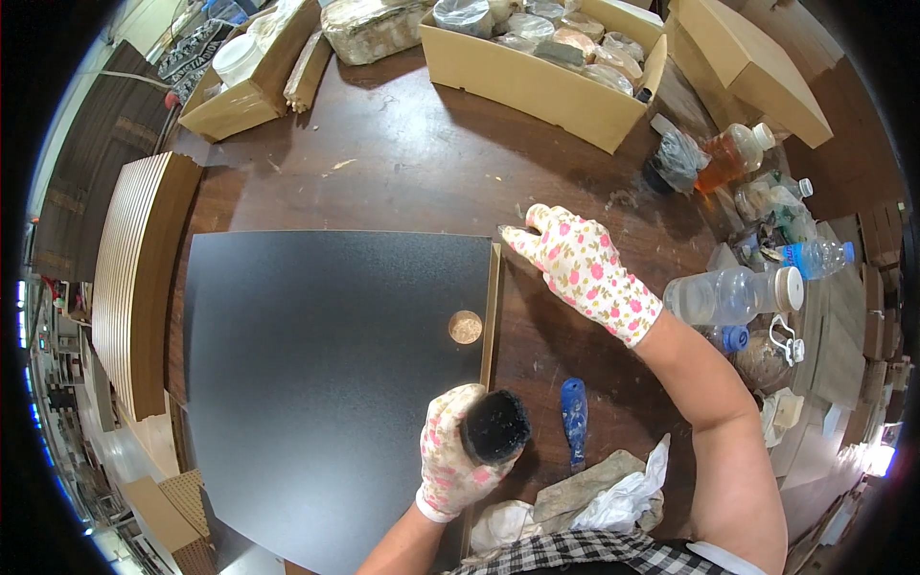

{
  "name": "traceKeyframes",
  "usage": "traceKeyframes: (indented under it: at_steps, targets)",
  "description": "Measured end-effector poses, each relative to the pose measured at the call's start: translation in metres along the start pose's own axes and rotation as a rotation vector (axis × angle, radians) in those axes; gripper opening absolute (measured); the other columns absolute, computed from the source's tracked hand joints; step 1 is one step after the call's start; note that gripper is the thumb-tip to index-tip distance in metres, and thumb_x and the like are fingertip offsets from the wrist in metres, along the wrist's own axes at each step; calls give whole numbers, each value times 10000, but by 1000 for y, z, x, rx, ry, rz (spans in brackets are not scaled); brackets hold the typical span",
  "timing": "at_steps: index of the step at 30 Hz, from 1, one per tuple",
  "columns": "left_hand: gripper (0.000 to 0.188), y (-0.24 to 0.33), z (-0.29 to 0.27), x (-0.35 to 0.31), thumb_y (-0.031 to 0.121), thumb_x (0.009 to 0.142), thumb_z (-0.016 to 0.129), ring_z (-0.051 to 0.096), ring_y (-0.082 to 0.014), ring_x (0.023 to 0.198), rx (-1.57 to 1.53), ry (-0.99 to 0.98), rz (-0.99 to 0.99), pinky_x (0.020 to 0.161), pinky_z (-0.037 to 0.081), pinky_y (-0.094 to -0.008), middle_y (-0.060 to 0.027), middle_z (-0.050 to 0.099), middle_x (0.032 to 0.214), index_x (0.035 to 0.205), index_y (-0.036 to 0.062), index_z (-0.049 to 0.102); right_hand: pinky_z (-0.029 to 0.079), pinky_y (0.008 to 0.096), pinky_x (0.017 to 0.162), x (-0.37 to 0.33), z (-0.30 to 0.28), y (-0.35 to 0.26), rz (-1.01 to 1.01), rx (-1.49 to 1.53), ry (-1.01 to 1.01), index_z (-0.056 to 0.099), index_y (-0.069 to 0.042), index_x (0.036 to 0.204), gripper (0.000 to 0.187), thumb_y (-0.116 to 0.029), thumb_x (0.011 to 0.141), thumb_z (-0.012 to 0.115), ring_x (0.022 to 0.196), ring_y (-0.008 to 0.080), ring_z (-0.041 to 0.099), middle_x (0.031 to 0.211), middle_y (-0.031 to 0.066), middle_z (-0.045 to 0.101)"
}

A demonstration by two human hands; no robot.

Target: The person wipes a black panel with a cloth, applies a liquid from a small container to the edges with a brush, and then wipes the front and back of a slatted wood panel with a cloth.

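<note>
A dark board [326, 364] with a pale raw edge lies flat on the brown table. Near its right side is a round recess [466, 327] showing bare chipboard. My left hand [455, 455], in a flowered glove, is closed around a black, round-ended cylinder [496, 427] over the board's right edge; its kind is unclear. My right hand [580, 264], gloved alike, is by the board's far right corner with thumb and forefinger drawn together. Whatever is between those fingertips is too small to name. A blue-handled tool [574, 417] lies between my arms, its lower end near rags.
Crumpled rags [613, 494] lie close to me. Several bottles [733, 297] line the right side. At the back stand a cardboard box [537, 96] of wrapped round pieces and a smaller box [230, 101]. Stacked boards [144, 287] stand at the left.
</note>
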State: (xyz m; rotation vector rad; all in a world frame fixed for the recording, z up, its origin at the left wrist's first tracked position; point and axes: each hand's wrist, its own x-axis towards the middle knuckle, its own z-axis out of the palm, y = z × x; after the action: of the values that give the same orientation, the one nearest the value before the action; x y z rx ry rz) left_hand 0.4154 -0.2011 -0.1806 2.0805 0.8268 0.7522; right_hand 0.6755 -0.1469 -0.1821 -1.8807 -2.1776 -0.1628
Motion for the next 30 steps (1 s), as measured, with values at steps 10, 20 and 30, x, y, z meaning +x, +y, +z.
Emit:
traceKeyframes:
  at_steps: [10, 20, 30]
  targets:
    - [722, 1, 6, 0, 121, 594, 848, 566, -266, 1046, 3, 8, -27, 917, 467, -379, -126, 542, 1141, 1201, 45, 465, 513, 389, 640, -20, 21, 15, 256, 178, 51, 620, -95, 1067, 189, -170, 919, 528, 795, 302, 617, 909, 122, 571]
    - [742, 15, 47, 44, 29, 600, 815, 545, -209, 1112, -171, -18, -43, 991, 432, -339, -101, 554, 1201, 1259, 22, 472, 515, 353, 642, -138, -58, -22, 356, 606, 348, 636, -22, 1106, 296, 17, 812, 623, 753, 290, 625, 898, 134, 643]
    - [728, 17, 152, 129, 33, 637, 810, 546, -182, 1101, -312, -102, 48, 970, 452, -312, -85, 564, 1191, 1280, 21, 467, 508, 265, 630, -231, -99, -7, 1089, 1032, 208, 621, 1, 1111, 223, -78, 915, 554, 657, 113, 628, 750, 62, 652]
